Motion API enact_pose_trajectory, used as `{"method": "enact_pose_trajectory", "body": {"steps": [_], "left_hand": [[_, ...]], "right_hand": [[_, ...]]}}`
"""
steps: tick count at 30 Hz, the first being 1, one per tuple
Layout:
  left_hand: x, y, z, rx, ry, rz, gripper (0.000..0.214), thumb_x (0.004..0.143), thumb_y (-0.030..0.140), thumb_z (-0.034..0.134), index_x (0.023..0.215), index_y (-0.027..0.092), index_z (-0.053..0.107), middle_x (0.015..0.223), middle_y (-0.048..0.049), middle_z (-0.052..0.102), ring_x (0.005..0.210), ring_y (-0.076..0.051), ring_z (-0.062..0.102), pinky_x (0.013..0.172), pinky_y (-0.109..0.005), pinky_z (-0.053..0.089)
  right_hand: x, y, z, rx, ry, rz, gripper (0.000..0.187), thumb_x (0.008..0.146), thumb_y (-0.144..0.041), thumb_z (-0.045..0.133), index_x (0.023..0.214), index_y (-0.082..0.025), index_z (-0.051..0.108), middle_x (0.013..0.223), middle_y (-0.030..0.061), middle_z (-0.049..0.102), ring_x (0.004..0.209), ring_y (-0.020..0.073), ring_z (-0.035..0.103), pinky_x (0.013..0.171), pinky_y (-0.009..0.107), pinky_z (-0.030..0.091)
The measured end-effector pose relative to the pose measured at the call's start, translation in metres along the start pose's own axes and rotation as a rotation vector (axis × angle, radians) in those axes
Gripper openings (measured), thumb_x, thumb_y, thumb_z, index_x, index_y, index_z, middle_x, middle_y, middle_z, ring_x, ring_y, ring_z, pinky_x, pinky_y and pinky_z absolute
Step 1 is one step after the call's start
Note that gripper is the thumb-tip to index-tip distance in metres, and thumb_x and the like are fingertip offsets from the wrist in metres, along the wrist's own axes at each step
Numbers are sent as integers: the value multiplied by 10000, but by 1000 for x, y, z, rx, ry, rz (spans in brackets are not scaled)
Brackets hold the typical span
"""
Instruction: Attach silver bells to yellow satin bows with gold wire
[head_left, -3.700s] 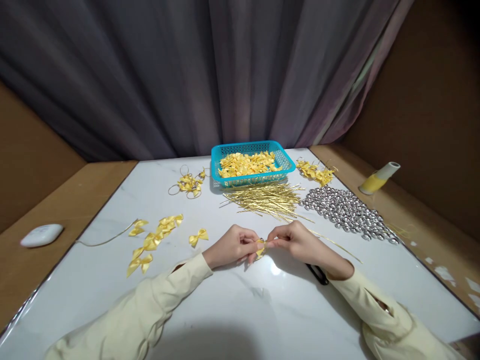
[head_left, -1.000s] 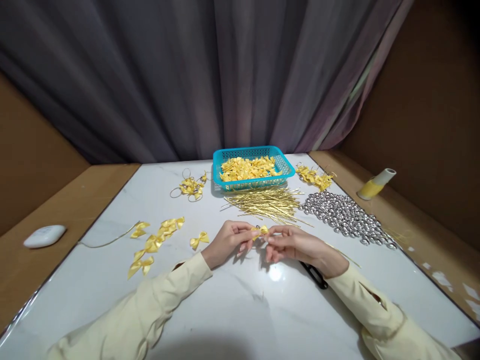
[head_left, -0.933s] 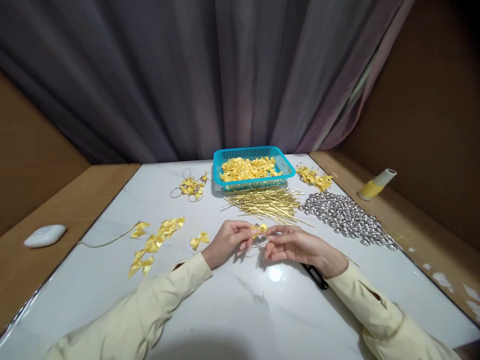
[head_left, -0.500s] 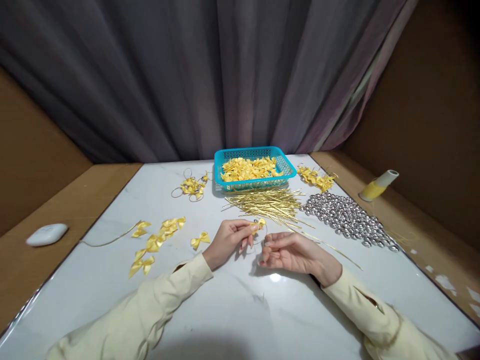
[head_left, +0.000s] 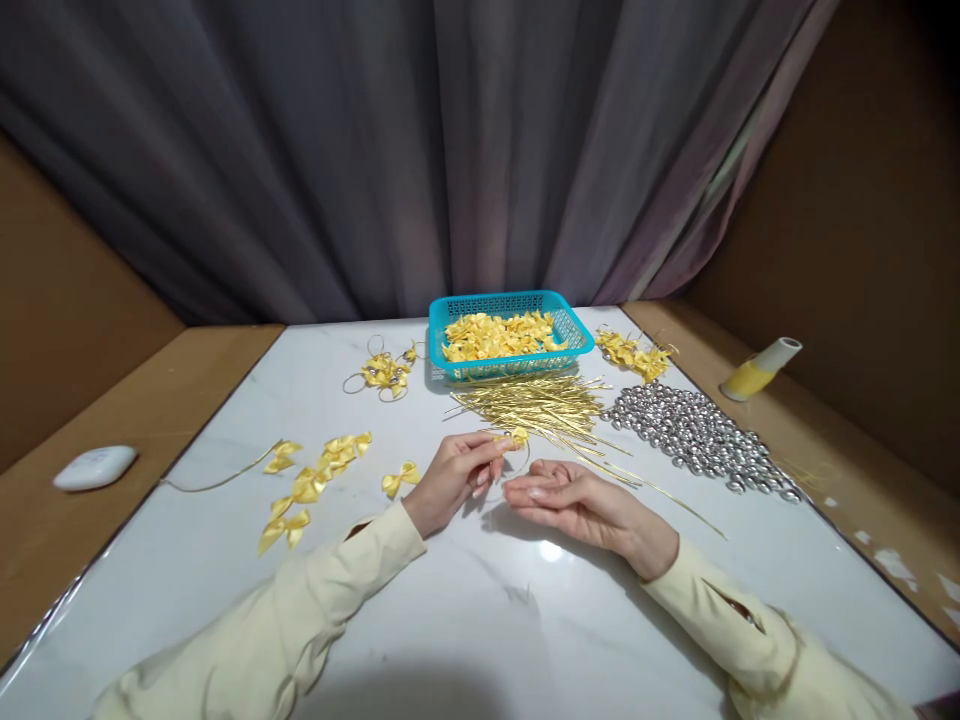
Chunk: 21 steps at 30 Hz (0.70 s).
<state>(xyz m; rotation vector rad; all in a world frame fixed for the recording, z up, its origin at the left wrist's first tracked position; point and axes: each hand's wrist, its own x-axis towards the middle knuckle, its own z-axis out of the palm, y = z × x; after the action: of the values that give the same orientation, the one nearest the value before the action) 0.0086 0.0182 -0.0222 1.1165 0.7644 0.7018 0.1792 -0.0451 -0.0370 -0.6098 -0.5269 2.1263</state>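
Between the thumb and fingers of my left hand [head_left: 461,475] is a yellow ribbon bow [head_left: 518,437], held above the tabletop. From the bow a thin gold cord [head_left: 528,455] curves down toward the fingertips of my right hand [head_left: 574,505]. There the thumb presses against the closely held fingers; whatever may be between them is too small to make out. Left of my left hand lies a single loose bow [head_left: 401,478]. Several more yellow bows [head_left: 309,485] are spread further left, one with a gold cord running from it.
A blue basket [head_left: 511,375] of bows stands at the back, behind a heap of gold cords [head_left: 529,408]. Silver beads [head_left: 694,435] are piled to the right. Corded bows lie in a left cluster [head_left: 386,374] and a right cluster [head_left: 634,355]. A thread cone [head_left: 761,370] and white case [head_left: 95,468] flank the table.
My right hand has shifted slightly left, its fingers straighter and closer together. My left hand still pinches the bow, which has tipped a little leftward and up.
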Motion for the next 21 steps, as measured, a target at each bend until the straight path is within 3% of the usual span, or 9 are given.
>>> {"method": "enact_pose_trajectory", "body": {"steps": [6,11,16,21], "left_hand": [[0,3,0,-74,-27,-34,191,734,277,632,643,111,609,439,58,445,354,-5,265,351,-143,168],[-1,4,0,-100,-52,-59,171,714,277,646,706,107,625,420,70,422,336,-7,242,334,-147,146],[-1,3,-1,-111,-86,-72,196,718,288,643,718,92,630,399,78,402,322,1,207,334,-146,143],[-1,3,-2,-112,-118,-81,181,729,276,630,726,96,631,376,82,392,306,-1,205,326,-150,131]], "right_hand": [[0,-2,1,35,50,-81,244,655,21,646,836,-109,546,957,99,675,886,167,651,839,272,498],[1,-2,-4,21,82,-79,251,709,-67,654,935,-127,563,960,67,676,685,107,668,693,217,532],[5,1,-8,55,150,-105,175,721,-156,676,880,-123,610,857,32,690,488,40,576,536,165,504],[6,1,-6,104,223,-149,193,728,-198,680,906,-177,610,806,12,684,444,26,488,474,152,445]]}}
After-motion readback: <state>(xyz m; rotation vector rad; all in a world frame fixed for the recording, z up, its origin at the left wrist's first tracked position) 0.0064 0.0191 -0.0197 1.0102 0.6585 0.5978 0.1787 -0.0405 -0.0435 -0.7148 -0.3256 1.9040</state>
